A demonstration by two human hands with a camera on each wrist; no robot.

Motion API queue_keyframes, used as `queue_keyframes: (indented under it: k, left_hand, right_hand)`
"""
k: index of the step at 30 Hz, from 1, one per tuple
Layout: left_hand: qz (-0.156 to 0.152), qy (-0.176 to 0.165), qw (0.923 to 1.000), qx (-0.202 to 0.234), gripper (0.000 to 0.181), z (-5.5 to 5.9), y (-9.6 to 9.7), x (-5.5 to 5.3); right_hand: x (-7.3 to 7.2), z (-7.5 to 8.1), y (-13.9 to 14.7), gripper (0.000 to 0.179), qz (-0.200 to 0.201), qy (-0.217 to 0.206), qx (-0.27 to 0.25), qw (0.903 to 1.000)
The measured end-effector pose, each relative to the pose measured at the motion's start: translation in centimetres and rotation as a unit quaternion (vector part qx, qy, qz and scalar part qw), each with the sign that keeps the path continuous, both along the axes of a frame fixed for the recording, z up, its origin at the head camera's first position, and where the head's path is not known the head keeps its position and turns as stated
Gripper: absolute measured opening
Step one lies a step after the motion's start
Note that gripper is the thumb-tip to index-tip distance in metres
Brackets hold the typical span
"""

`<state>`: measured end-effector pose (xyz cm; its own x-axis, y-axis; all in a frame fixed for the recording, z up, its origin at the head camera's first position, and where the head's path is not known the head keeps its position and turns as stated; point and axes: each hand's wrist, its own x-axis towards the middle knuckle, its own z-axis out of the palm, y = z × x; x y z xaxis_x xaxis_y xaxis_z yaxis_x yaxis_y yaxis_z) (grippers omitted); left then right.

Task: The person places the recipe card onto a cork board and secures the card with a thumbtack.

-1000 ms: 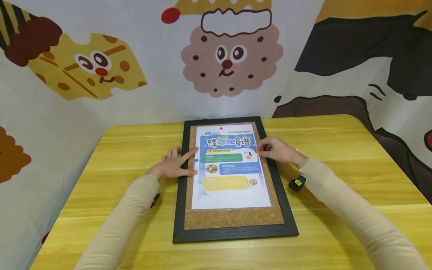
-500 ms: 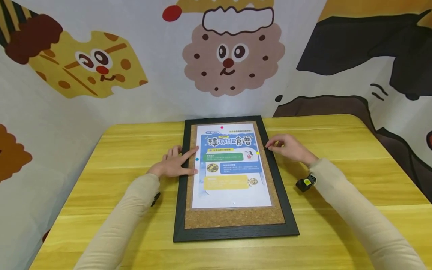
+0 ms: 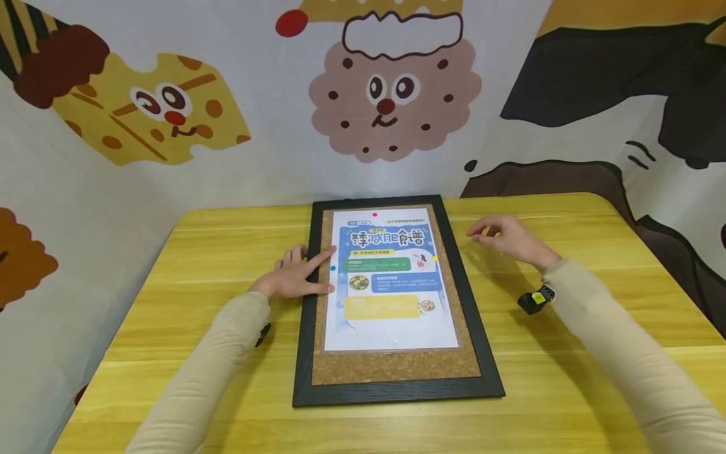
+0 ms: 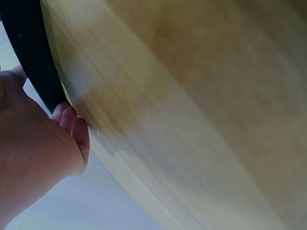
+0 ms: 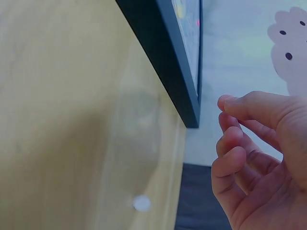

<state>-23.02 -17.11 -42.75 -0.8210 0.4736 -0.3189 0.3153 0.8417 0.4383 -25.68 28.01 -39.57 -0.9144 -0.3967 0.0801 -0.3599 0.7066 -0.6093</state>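
A printed poster [image 3: 391, 334] with a blue heading lies on a cork board [image 3: 397, 367] in a black frame [image 3: 399, 394]. A pink push pin [image 3: 375, 215] is at the poster's top edge, a blue push pin [image 3: 333, 268] at its left edge and a yellow push pin [image 3: 435, 258] at its right edge. My left hand [image 3: 292, 277] rests across the frame's left side, thumb and forefinger stretched onto the poster's edge around the blue pin. To the right of the frame my right hand [image 3: 507, 238] hovers over the table, fingers loosely bent and nothing between them [image 5: 259, 148].
A small white round thing [image 5: 141, 203] lies on the wooden table [image 3: 215, 252] below my right hand. Behind the table hangs a white cloth [image 3: 272, 170] with cartoon food prints. A black wrist device [image 3: 533, 301] is strapped to my right wrist.
My right hand has let go of the yellow pin and moved right, off the frame and over the table. My left hand has stayed in place.
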Motion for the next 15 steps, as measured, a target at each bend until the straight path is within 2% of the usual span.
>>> queue_keyframes:
  k: [7, 10, 15]
  left_hand:
    - [-0.005, 0.000, 1.0000, -0.008, 0.091, 0.6, 0.2, 0.1]
    - [-0.006, 0.001, 0.9999, -0.013, 0.089, 0.9, 0.3, 0.2]
    - [-0.009, 0.002, 0.9999, -0.011, 0.090, 0.6, 0.1, 0.2]
  right_hand:
    - [-0.3, 1.1, 1.5, 0.018, -0.001, 0.013, 0.015, 0.9998]
    - [-0.4, 1.2, 1.9, 0.018, -0.003, 0.015, 0.017, 0.9997]
    - [-0.4, 1.0, 2.4, 0.018, -0.006, 0.009, 0.017, 0.9998]
